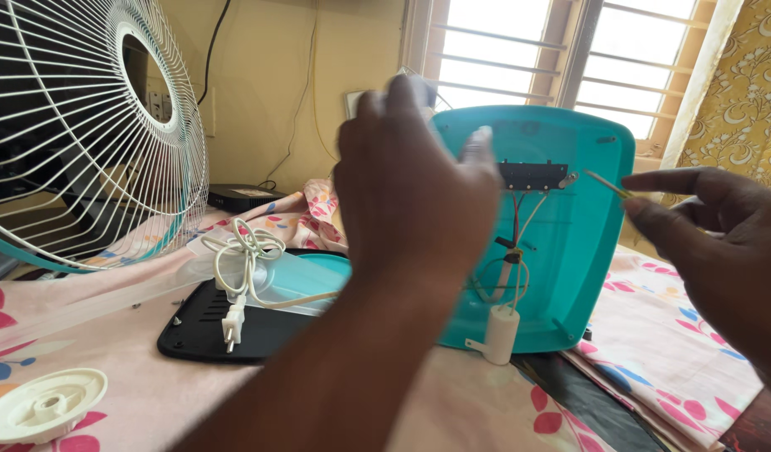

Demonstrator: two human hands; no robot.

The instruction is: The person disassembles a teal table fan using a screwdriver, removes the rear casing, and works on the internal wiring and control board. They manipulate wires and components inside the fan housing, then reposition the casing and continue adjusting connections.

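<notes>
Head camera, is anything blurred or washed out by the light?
In the head view the left hand is motion-blurred in front of the teal fan base; the window behind is blown out to white; the right hand and the white fan grille read sharper.

Daylight pours in through the barred window (561,59) at the top, where the panes are blown out to near white. The yellow wall beside it sits in softer, even light. The left hand (410,184), raised against this backlight, looks dark and is smeared by motion blur at the fingertips. The right hand (712,243) is sharper. The white fan grille (92,134) bends slightly toward the left edge.
</notes>
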